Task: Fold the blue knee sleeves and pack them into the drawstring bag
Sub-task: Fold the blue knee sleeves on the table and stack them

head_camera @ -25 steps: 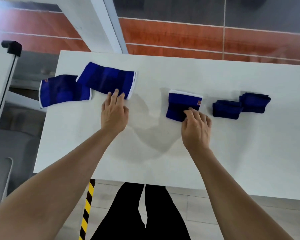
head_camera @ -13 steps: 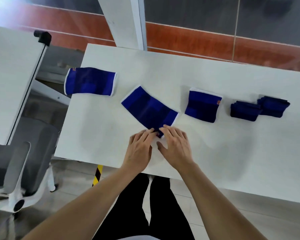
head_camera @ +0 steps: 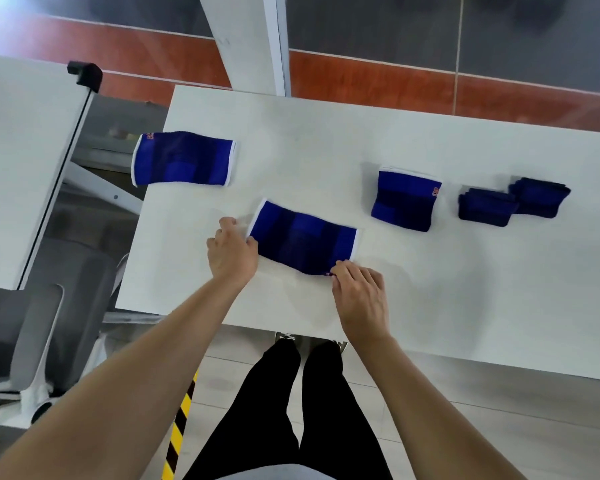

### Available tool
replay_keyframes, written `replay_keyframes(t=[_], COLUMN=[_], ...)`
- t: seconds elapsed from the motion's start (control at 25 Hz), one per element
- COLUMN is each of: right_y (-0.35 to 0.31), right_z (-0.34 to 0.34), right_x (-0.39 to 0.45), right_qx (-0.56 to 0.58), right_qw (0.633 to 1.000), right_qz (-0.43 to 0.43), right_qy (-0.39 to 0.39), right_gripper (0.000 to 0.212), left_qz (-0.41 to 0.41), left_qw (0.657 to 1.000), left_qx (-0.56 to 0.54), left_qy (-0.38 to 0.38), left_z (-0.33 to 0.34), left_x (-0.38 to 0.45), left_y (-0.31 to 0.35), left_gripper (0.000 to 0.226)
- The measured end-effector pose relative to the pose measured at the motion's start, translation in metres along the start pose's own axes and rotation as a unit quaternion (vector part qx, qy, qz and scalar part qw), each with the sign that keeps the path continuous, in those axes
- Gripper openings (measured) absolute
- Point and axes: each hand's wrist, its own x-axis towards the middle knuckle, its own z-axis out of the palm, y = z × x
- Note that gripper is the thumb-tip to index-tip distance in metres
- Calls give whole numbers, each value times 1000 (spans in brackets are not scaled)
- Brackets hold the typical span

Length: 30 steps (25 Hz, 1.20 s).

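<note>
A blue knee sleeve [head_camera: 303, 236] with white end bands lies flat and almost level near the front of the white table [head_camera: 430, 289]. My left hand [head_camera: 232, 251] pinches its left end. My right hand [head_camera: 359, 294] grips its near right corner. A second unfolded sleeve [head_camera: 183, 158] rests at the table's back left corner, hanging slightly over the edge. A folded sleeve [head_camera: 406, 200] sits to the right of centre. Two small dark blue folded bundles [head_camera: 486, 206] [head_camera: 539, 197] lie farther right. No drawstring bag is in view.
A grey and white office chair [head_camera: 45, 327] stands left of the table. Another white desk [head_camera: 18, 161] with a black clamp [head_camera: 85, 75] is at far left. Yellow-black floor tape [head_camera: 179, 427] runs under the table's front edge beside my legs.
The sleeve was dragged from the back left to the front centre and turned from a diagonal to nearly level. My hands have spread from its near corner to its two ends.
</note>
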Motion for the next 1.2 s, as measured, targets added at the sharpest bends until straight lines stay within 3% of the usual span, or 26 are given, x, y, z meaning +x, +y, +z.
replay_keyframes(t=[0.08, 0.16, 0.24, 0.32, 0.36, 0.4, 0.48, 0.52, 0.6, 0.72, 0.84, 0.92, 1.08, 1.2], right_y=[-7, -16, -26, -33, -34, -34, -31, -28, -21, -20, -25, -25, -11, -4], right_z=[-6, -15, -27, -33, -34, -33, -31, -30, -29, -28, -22, -19, -7, -3], right_x=[3, 7, 19, 30, 33, 34, 32, 29, 22, 16, 19, 23, 33, 44], right_qx=[55, 178, 341, 443, 468, 481, 470, 445, 383, 299, 150, 66, -41, -63], right_qw=[998, 976, 901, 823, 798, 780, 767, 777, 818, 890, 969, 992, 996, 991], right_qz=[38, 126, 267, 354, 378, 399, 435, 443, 428, 344, 185, 95, 71, 81], right_qy=[-12, -25, -35, -34, -36, -39, -45, -45, -44, 9, 62, 41, -34, -84], right_gripper=[12, 12, 12, 12, 12, 11, 8, 8, 12, 20, 28, 37, 58, 63], left_qz=[-34, -35, -15, 14, 43, 84, 205, 265, 336, 365, 365, 370, 386, 366], left_qw=[989, 962, 922, 877, 869, 882, 941, 949, 924, 896, 887, 879, 875, 913], left_qx=[-146, -271, -386, -480, -491, -459, -254, -125, 85, 209, 263, 285, 275, 176], left_qy=[-9, 13, 32, -10, -39, -61, -88, -112, -160, -141, -105, -99, -101, -49], left_z=[-15, -40, -63, -74, -73, -67, -41, -26, 4, 24, 28, 30, 31, 28], left_x=[-2, -6, -6, -2, 0, 3, 9, 9, 6, -1, -2, 7, 24, 22], left_y=[6, 24, 51, 77, 86, 89, 75, 62, 36, 20, 26, 38, 63, 61], left_gripper=[35, 29, 26, 22, 20, 18, 19, 24, 37, 47, 51, 51, 56, 56])
